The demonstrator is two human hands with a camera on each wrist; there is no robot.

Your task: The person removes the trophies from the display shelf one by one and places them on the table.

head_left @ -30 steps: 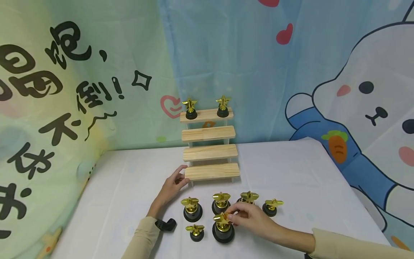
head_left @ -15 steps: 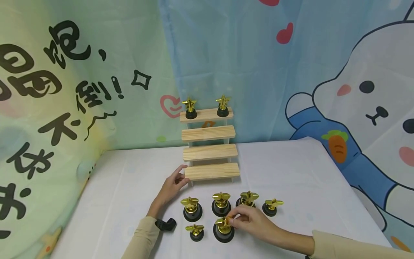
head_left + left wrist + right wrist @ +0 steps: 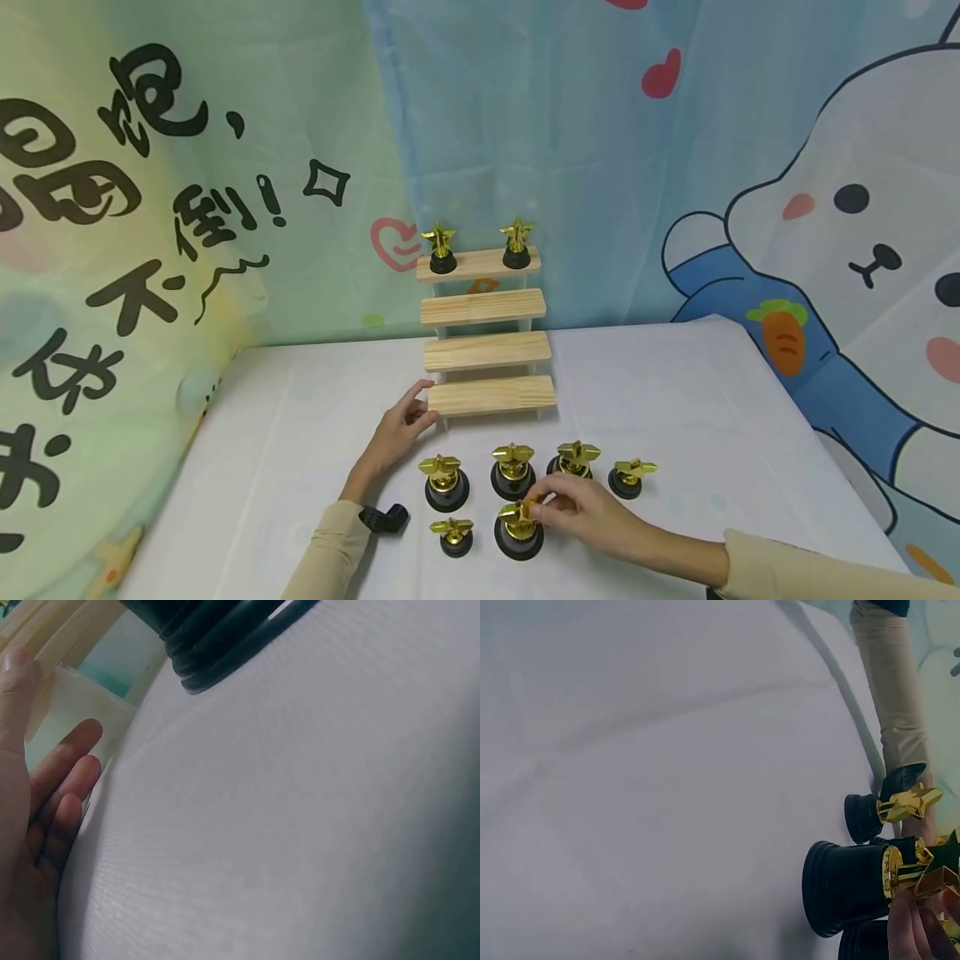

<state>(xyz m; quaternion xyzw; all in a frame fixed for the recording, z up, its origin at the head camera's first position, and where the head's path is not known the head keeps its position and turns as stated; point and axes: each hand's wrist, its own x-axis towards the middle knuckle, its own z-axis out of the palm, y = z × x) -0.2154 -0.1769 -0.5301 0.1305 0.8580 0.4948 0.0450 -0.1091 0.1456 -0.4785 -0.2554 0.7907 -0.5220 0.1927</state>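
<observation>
My right hand (image 3: pixel 577 508) pinches the gold star top of a trophy (image 3: pixel 517 542) with a round black base, which stands upright at the front of the group. In the right wrist view its fingers (image 3: pixel 909 930) are at the star of that trophy (image 3: pixel 847 889). My left hand (image 3: pixel 397 429) holds the left end of the lowest step of a wooden display stand (image 3: pixel 491 397), thumb at the front corner and index finger behind. In the left wrist view the thumb (image 3: pixel 15 697) lies on the wood, the other fingers loosely bent below. Two small trophies (image 3: pixel 442 250) (image 3: pixel 517 246) stand on the top step.
Around the held trophy on the white tablecloth (image 3: pixel 300 433) stand more star trophies: large ones (image 3: pixel 447 487) (image 3: pixel 513 473), one partly behind my right hand (image 3: pixel 576 457), and small ones (image 3: pixel 452 537) (image 3: pixel 628 479). A printed backdrop (image 3: pixel 600 167) hangs right behind the stand.
My right hand and the pinched trophy shifted very slightly right between the first frame and the second, then stayed put. My left hand keeps its place on the stand.
</observation>
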